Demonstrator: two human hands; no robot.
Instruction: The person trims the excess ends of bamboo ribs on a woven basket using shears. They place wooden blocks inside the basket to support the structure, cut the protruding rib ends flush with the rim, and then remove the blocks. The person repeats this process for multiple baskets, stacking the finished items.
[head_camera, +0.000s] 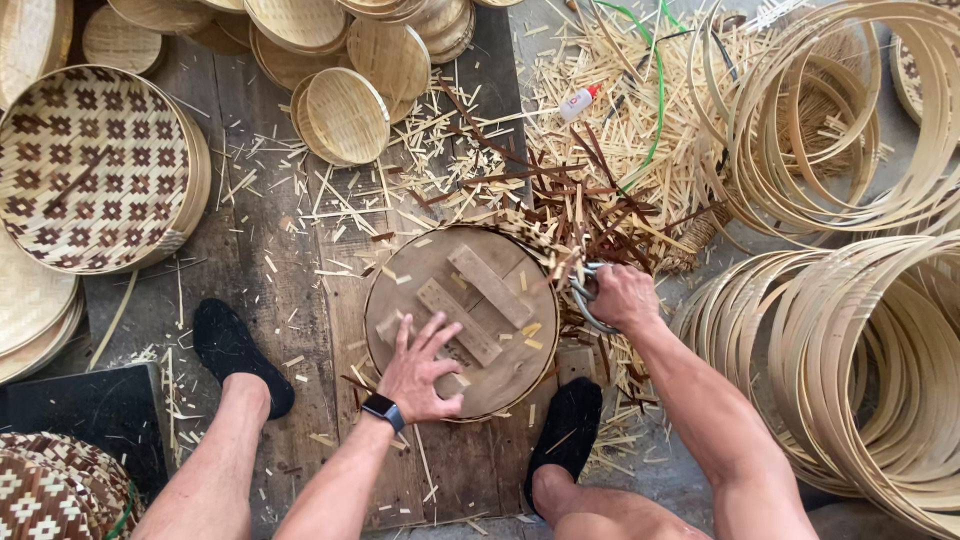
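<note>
A wide floor of dark weathered wooden planks (290, 300) carries everything, and on it, under the left grip (420, 375), lies the round brown wooden disc with two pale crossbars (462, 320). The disc is judged stiff, fairly light and not slippery, so flat pressure from above should be enough to steady it. The woven bamboo edge (550, 255) that shows along its far rim, just beside the right grip (622, 297), is judged thin, springy and easy to split, and is best taken at the rim rather than by its loose strips.

Beyond the right grip, stacked pale bamboo hoops (860, 340) are piled well apart from the disc. Far off to the left grip's outer side, a round brown-and-cream checkered woven tray (90, 165) rests on other trays.

The left grip is spread open, palm down, fingers fanned on the disc's near half, with the wrist straight and a black watch (383, 409) worn on it. The right grip is closed around grey metal shears (585, 300) at the disc's right rim, the forearm angled inward.
</note>
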